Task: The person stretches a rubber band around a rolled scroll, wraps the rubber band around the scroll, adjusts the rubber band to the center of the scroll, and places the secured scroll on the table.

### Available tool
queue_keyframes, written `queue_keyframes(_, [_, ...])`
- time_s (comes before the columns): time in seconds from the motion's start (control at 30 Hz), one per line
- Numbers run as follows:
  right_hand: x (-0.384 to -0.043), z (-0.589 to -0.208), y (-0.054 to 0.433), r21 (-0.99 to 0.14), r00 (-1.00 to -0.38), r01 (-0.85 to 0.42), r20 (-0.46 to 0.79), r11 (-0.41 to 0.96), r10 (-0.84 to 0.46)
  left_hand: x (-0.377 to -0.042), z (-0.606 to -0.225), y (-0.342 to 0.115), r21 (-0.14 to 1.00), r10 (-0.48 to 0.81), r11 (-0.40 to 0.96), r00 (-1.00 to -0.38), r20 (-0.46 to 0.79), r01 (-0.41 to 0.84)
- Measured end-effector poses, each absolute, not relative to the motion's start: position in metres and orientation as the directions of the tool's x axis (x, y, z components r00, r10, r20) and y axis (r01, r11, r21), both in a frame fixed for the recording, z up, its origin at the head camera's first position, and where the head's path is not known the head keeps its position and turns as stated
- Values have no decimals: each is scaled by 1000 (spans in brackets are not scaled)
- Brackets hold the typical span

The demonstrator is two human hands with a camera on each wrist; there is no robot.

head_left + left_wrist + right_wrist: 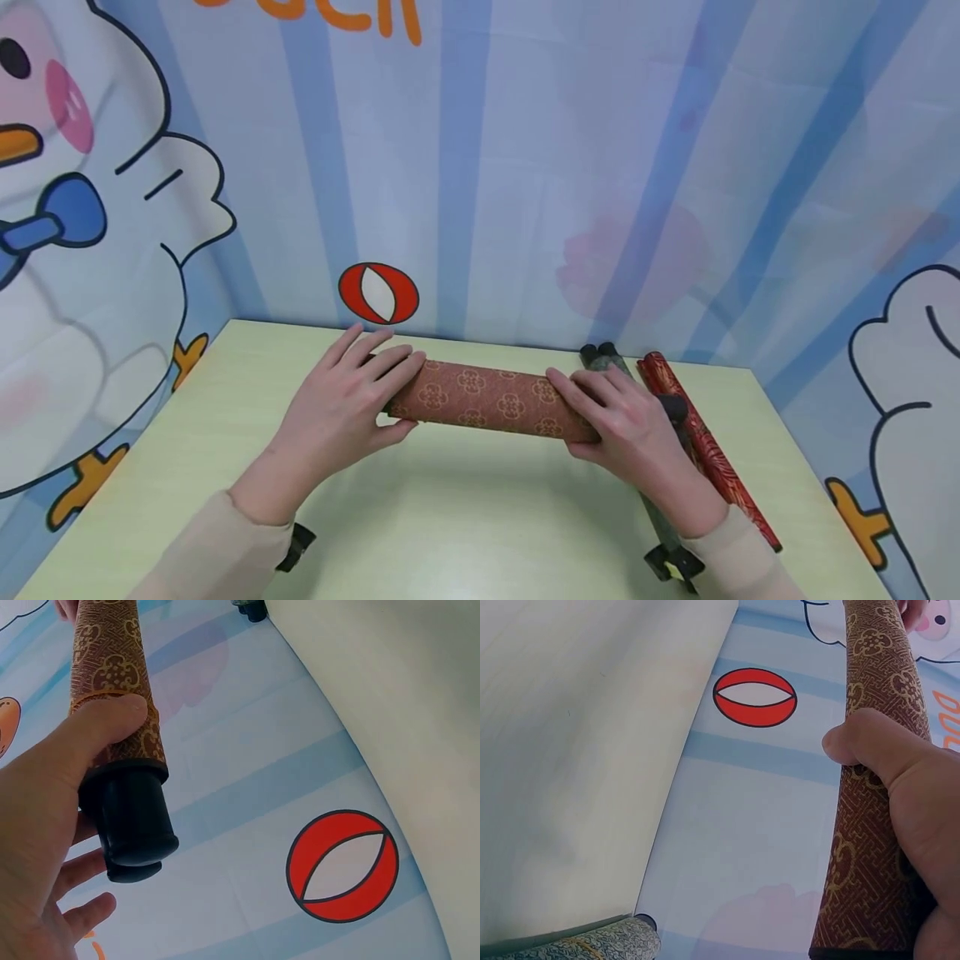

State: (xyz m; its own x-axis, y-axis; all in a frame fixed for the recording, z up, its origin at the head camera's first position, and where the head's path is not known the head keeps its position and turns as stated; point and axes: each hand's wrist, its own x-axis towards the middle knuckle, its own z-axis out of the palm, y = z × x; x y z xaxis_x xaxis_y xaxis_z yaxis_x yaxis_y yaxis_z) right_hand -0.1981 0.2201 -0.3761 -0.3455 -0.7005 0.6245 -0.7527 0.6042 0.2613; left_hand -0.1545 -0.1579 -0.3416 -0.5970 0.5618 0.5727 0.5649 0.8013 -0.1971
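A rolled scroll (483,400) in reddish-brown brocade with gold flower patterns is held level above the table, between both hands. My left hand (352,400) grips its left end, with the thumb (116,720) lying across the brocade. Two black end knobs (139,821) stick out past that hand in the left wrist view. At the other end my right hand (626,421) holds the roll, its thumb (859,742) pressed along the near side. Part of the right end is hidden behind the right hand in the head view.
On the table's right side lie a grey-green patterned scroll (663,521) with black knobs and a red-and-gold scroll (712,458). The right forearm partly covers them. The pale table (450,525) meets a printed blue-striped backdrop (510,208) along its back edge.
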Motion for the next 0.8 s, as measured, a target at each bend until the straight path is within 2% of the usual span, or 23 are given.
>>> queue_keyframes(0.37, [-197, -370, 219, 246, -357, -752, 628, 611, -692, -161, -342, -147, -228, 576, 783, -535, 617, 579])
queue_keyframes(0.8, [-199, -371, 220, 266, -341, -745, 637, 612, -691, -159, -338, -144, -226, 544, 823, -609, 577, 521])
